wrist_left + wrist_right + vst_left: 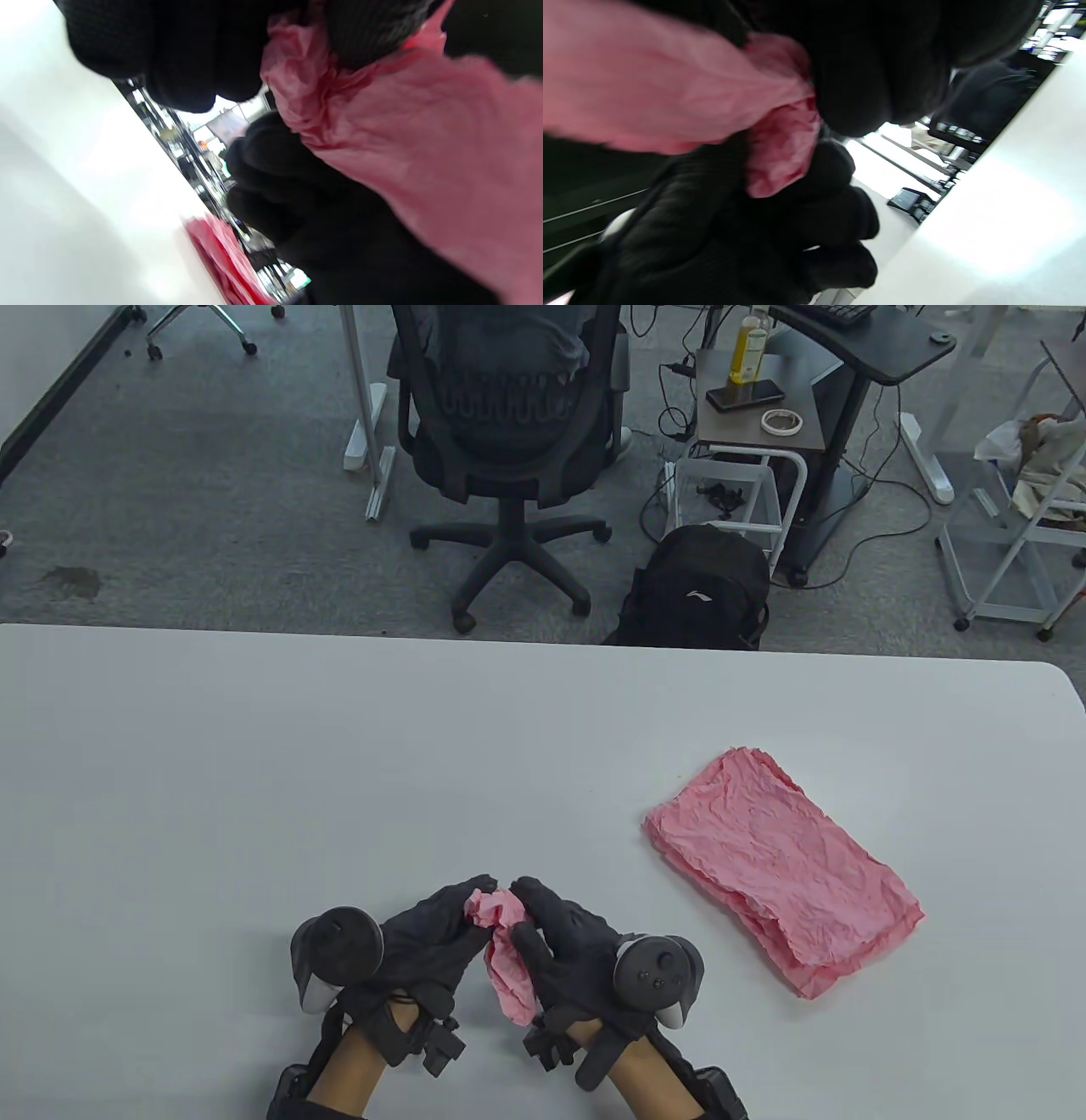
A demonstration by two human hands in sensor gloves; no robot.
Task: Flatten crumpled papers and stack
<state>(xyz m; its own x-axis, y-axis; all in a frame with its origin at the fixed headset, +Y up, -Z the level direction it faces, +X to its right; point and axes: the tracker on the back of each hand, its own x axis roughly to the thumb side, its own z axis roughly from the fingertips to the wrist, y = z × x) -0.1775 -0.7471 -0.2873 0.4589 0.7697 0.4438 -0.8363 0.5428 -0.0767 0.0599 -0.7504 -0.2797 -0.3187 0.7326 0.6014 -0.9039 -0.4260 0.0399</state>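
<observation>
— What's that pink crumpled paper (506,952) like?
— Thin, matt, creased all over — the flattened stack (780,872) has the same wrinkled, tissue-like surface.
— And the gloves?
— Black knitted cloth, ribbed on the fingers (840,169); the trackers (657,971) look like smooth matt plastic.
— The table (339,780)?
— Smooth, pale, faintly sheened.

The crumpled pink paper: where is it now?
In the table view, the crumpled pink paper is near the front edge, held between both hands, left of the flattened stack.

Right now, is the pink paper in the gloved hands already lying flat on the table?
No, the crumpled paper is still bunched, pinched between the left hand and right hand.
</observation>
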